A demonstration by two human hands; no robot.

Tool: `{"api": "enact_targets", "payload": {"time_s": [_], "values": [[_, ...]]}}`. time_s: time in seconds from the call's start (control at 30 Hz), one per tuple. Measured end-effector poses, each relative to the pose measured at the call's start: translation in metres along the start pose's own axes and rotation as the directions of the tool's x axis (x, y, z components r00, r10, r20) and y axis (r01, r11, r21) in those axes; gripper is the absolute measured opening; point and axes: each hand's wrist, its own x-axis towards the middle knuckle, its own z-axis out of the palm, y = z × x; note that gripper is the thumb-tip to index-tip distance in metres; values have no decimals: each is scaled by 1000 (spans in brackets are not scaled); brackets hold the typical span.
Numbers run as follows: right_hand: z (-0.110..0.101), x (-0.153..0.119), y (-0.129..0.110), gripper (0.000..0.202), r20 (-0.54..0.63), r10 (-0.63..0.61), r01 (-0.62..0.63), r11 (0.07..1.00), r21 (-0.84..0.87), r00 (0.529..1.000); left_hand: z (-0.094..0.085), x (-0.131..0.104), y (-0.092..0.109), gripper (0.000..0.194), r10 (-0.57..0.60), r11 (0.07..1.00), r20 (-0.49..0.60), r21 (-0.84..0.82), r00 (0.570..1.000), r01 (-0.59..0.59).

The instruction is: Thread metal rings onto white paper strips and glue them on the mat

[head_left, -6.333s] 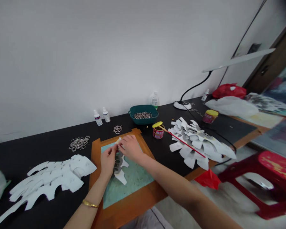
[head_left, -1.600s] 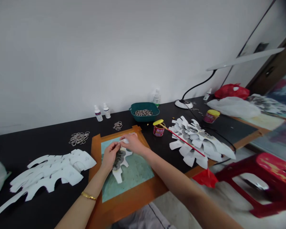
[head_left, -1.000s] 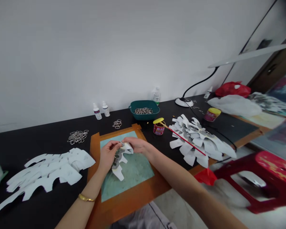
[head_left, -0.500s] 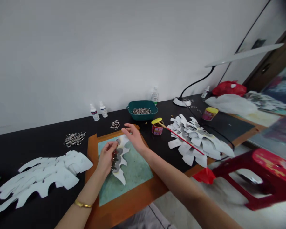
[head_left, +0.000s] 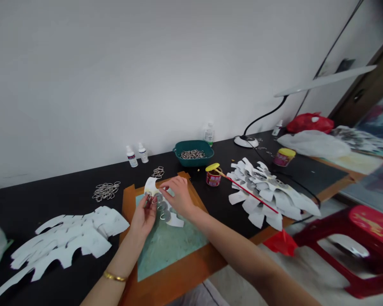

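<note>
A white cut-out piece (head_left: 175,220) with grey round patches and metal rings is held over the green mat (head_left: 159,246). My left hand (head_left: 146,211) has its fingers closed at the left edge of the piece, near its upper end. From the right, my right hand (head_left: 178,193) reaches over the piece; its thumb and fingertips are near the upper edge, and whether they grip it is unclear. The piece slants down to the right between the hands. Several rings hang along its left side.
Left of the mat lie white cut-outs (head_left: 73,238) and loose rings (head_left: 106,191). Behind are two small bottles (head_left: 132,157) and a green basin (head_left: 193,162) of rings. On the right are an open tin (head_left: 213,178) with a red stick, stacked pieces (head_left: 258,191), a lamp (head_left: 246,141) and a red stool (head_left: 370,229).
The white piece has turned, its lower end swinging right and its top leaning left. My right hand has come down closer to it. The whole view has shifted slightly.
</note>
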Motion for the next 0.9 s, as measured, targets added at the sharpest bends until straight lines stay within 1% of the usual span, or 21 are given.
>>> {"api": "enact_targets", "payload": {"time_s": [0.1,0.17,0.23,0.33,0.43,0.53,0.67,0.73,0.83,0.9], "values": [[4,-4,-3,12,86,-4,4,1000,1,996,-1,2,-1,22,-35,999,7,-5,999,35],[8,-6,-5,15,137,19,-19,1000,-4,990,-3,2,-4,18,-49,999,33,1,998,49],[11,-8,-5,17,160,52,-51,999,-6,986,-5,2,-6,12,-26,1000,99,15,995,25],[15,-9,-2,17,161,92,-93,996,-1,983,-8,3,-10,5,32,997,199,60,979,-44],[17,-9,3,15,151,97,-98,995,1,984,-9,3,-11,7,44,992,218,109,975,-69],[18,-9,5,14,144,101,-102,995,1,984,-9,2,-11,9,51,985,193,151,980,-81],[17,-8,6,19,145,148,-151,989,8,978,-9,0,-11,5,44,981,162,178,986,-73],[15,-6,6,21,136,174,-177,984,9,975,-10,0,-12,8,61,978,160,187,985,-91],[12,-3,4,20,129,236,-242,970,34,963,-12,0,-13,20,124,955,181,245,976,-167],[10,-1,2,16,144,291,-301,952,56,946,-14,0,-14,27,202,911,229,313,952,-269]]}}
